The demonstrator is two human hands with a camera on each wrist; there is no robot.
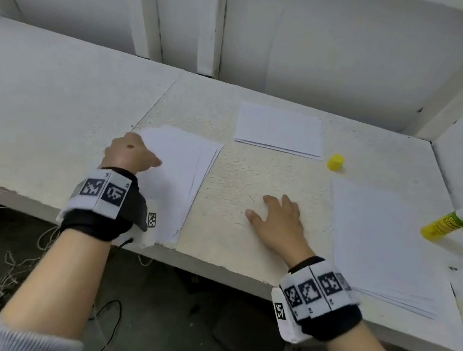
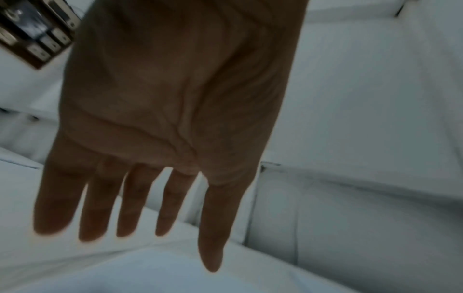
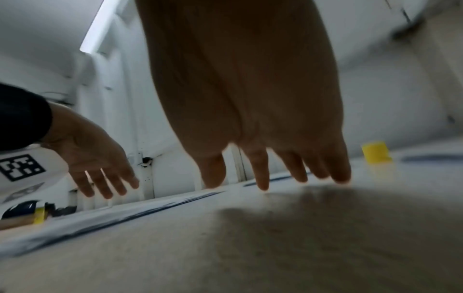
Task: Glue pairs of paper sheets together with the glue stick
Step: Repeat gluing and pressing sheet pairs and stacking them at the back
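My right hand (image 1: 278, 223) lies nearest, released, fingers straight and low over the bare worktop (image 1: 239, 176) between the stacks, holding nothing. My left hand (image 1: 129, 153) is likewise released, fingers extended above the left paper stack (image 1: 182, 173), probably to take or square a sheet. The right paper stack (image 1: 380, 244) lies beside my right hand. Farther right, the uncapped glue stick (image 1: 448, 223) lies tilted against the side wall, apparently parked within reach. Its yellow cap (image 1: 335, 162) stands apart. Farthest, the rear paper stack (image 1: 280, 130) lies flat, possibly finished pairs. No containers are present.
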